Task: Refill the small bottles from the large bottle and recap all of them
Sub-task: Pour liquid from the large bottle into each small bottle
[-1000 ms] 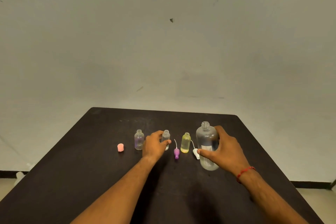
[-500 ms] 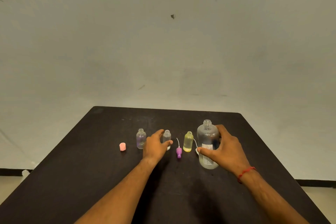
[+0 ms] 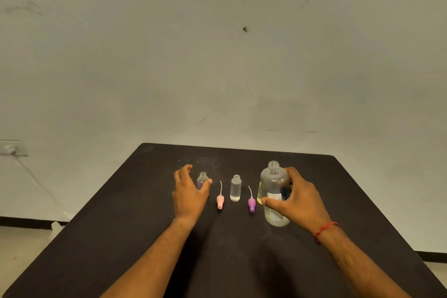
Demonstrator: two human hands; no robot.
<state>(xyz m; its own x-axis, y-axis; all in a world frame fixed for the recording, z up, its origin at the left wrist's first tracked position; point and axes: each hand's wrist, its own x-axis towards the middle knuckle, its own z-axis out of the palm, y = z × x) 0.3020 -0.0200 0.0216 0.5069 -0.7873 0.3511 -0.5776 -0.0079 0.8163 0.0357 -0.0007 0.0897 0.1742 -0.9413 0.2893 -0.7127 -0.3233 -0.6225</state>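
Left hand (image 3: 191,192) relocates from middle bottle (image 3: 235,189) to leftmost small bottle (image 3: 202,178).
Left spread open, holding nothing; right hand (image 3: 302,201) clasps uncapped large bottle (image 3: 273,184); pour judged imminent.

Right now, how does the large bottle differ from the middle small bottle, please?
The large bottle is taller and wider than the middle small bottle. It has a white label; the small bottle has none. The right hand grips the large bottle; the small bottle stands free. Both are clear, uncapped.
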